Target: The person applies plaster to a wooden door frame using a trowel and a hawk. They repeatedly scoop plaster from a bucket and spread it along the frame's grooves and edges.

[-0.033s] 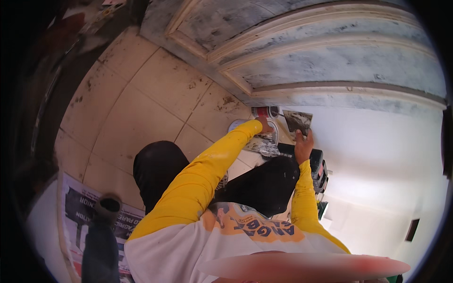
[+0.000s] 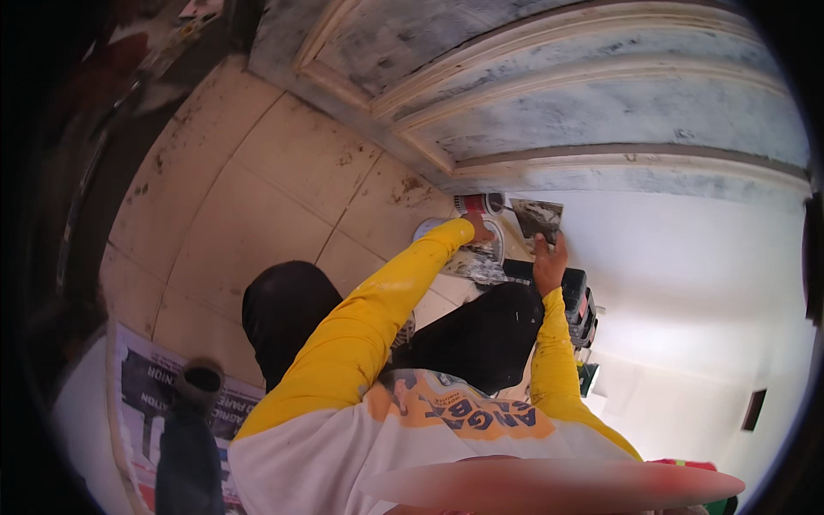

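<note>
Our right hand (image 2: 550,263) gripped a smeared board (image 2: 536,221) that, tilted, might drip; our left hand (image 2: 482,227) had an unclear grip.

yellow sleeves (image 2: 339,348), black trousers (image 2: 476,330), mottled blue-grey panelling (image 2: 592,120), dark-smudged beige tiles (image 2: 249,202), dark plate (image 2: 536,221) smeared pale

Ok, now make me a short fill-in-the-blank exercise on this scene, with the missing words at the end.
1. The person's right hand, not the ____ one, grips the smeared flat plate.
2. Both sleeves are ____ in colour.
3. The trousers are ____ in colour.
4. Of the four corners of the view, the printed sheet lies nearest the ____ one.

Missing words: left; yellow; black; lower left.
</note>
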A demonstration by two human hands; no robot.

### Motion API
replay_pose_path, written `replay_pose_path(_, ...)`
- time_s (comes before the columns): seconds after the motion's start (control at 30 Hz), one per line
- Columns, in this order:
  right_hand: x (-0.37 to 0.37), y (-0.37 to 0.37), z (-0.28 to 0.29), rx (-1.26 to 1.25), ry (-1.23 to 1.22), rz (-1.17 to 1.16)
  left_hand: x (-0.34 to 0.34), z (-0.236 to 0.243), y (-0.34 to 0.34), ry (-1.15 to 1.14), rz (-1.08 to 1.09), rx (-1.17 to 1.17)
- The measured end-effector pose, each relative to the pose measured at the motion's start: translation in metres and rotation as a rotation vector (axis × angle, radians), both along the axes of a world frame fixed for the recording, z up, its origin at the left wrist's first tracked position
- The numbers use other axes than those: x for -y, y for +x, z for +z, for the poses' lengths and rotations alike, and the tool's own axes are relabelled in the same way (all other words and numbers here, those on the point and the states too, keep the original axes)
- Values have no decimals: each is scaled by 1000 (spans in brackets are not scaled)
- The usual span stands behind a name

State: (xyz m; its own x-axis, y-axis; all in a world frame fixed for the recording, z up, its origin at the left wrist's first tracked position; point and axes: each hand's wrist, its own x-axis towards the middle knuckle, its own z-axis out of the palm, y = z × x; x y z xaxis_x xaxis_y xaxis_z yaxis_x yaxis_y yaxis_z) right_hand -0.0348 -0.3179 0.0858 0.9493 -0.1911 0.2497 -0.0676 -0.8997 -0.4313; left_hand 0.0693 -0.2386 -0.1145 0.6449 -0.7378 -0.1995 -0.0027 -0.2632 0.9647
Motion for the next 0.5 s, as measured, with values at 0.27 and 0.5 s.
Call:
replay_pose_path(0.27,-5,3,2,11,143,-76,-13,9,9,145,-285,306)
replay_pose_path(0.5,-10,-6,11,214,296,-31,-34,27,-1,206,-261,410)
